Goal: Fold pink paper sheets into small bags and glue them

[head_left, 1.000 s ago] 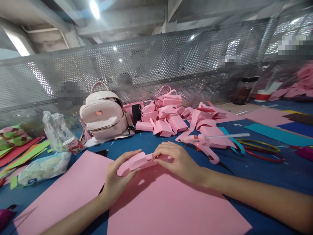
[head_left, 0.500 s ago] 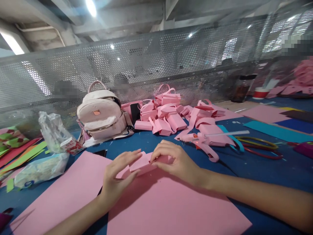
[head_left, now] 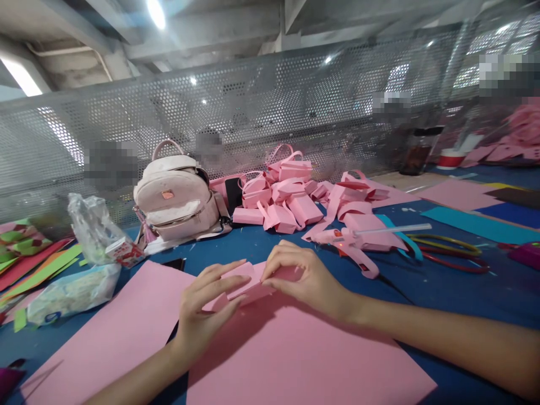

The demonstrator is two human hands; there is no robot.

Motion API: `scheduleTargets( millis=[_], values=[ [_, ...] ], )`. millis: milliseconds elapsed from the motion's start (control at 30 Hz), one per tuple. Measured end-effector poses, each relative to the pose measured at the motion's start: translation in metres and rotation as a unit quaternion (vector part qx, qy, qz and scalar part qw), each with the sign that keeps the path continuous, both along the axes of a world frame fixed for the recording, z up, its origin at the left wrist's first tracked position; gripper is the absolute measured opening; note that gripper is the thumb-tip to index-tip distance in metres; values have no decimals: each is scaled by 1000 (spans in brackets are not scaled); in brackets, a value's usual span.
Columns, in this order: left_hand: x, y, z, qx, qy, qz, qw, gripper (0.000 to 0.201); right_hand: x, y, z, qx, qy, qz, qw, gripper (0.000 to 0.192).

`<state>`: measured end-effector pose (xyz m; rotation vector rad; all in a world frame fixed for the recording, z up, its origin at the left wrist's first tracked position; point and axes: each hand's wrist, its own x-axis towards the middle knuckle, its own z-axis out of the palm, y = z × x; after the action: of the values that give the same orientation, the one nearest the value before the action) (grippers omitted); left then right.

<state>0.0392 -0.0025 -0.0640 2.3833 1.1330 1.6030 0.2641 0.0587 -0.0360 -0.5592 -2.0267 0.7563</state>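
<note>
Hands grasp a small folded pink paper piece [head_left: 247,284], matte and creased: left hand [head_left: 202,309] beneath, right hand [head_left: 306,278] pinching, over a flat pink paper sheet [head_left: 295,360].

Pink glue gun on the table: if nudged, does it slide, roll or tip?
The glue gun lies on its side on the blue table, so tipping seems unlikely. Its angled handle probably stops rolling; expect a pivoting slide. Looks plastic, likely light.

A perforated metal screen [head_left: 270,107] backs the blue table [head_left: 442,287] (bright ceiling lamp [head_left: 157,12] overhead).
</note>
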Motion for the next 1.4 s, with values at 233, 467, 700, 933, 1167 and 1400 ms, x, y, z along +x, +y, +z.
scheduleTargets(
  millis=[233,467,700,933,1167,1400],
  values=[
    [2,-2,2,16,1,11,1000,15,-1,1,-2,-11,-4,-1,1000,14],
    [4,-5,4,-15,-12,9,1000,16,-2,-2,-1,-10,2,-3,1000,15],
    [6,-6,3,-20,-23,6,1000,15,-2,-5,1,-19,-14,-11,1000,15],
    [5,-6,2,-15,-16,-1,1000,20,-3,-4,0,-20,-5,-7,1000,16],
    [6,-5,3,-13,-15,0,1000,19,-3,-4,-2,-15,-1,-1,1000,14],
    [6,-6,2,-35,-23,10,999,15,-2,-4,-1,13,-1,2,1000,14]
  ],
)
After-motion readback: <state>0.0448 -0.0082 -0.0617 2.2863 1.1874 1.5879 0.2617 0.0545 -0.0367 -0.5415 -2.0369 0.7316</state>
